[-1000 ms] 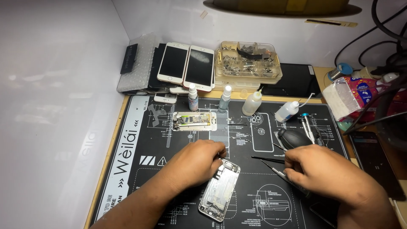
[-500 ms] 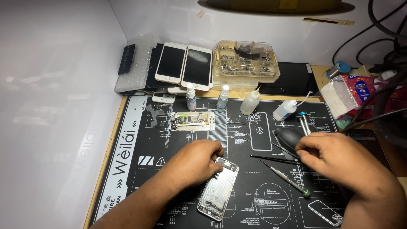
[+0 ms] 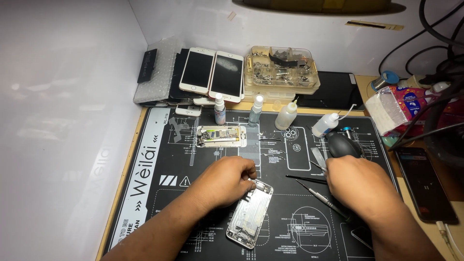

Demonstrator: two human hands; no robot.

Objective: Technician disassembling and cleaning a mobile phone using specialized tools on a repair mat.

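Fingers point(image 3: 249, 180) of the left hand point(image 3: 227, 180) pinch the top edge of an opened silver phone housing point(image 3: 250, 214) lying tilted on the black printed repair mat point(image 3: 154, 164) covering the bench. Right hand point(image 3: 360, 186) rests palm-down just beside a black rubber air blower point(image 3: 342, 145), above a thin metal screwdriver point(image 3: 321, 198); its grip cannot be determined.

Two white-framed phones point(image 3: 211, 73) lie side by side at eleven o'clock, their rectangular screens dark and glossy. At one o'clock a flat black screen panel point(image 3: 333, 90) rests behind the clear parts box. At two o'clock sits a crinkled red and blue packet point(image 3: 408, 107) with a clear end. At four o'clock a black phone point(image 3: 425, 183) lies face up, its screen dark.
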